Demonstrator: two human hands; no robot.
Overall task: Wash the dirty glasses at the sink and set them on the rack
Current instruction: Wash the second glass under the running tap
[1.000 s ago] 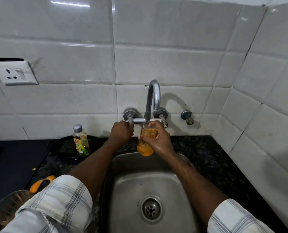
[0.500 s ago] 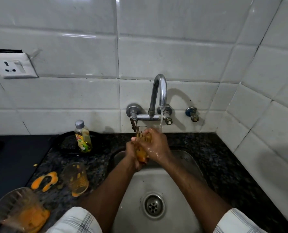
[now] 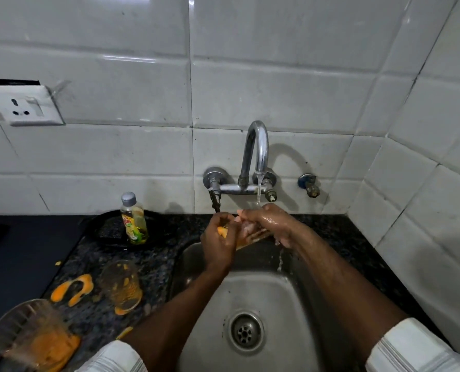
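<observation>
A dirty glass (image 3: 250,233) smeared with orange pulp lies tilted between both hands under the running tap (image 3: 255,154), above the back of the steel sink (image 3: 266,299). My right hand (image 3: 269,224) grips it from the right, wet with water. My left hand (image 3: 219,242) holds its left end, with orange residue on the fingers. Two more dirty glasses stand on the dark counter to the left: a small one (image 3: 123,285) and a larger one (image 3: 33,336) at the bottom left with orange pulp inside.
A dish soap bottle (image 3: 133,220) stands on a black plate (image 3: 108,229) left of the sink. An orange spill (image 3: 73,288) marks the counter. A wall socket (image 3: 23,104) sits on the tiles at left. A spare valve (image 3: 309,185) is right of the tap.
My left hand left the tap handle and joined my right hand on the glass. Water now runs from the spout onto the glass. The view tilted down.
</observation>
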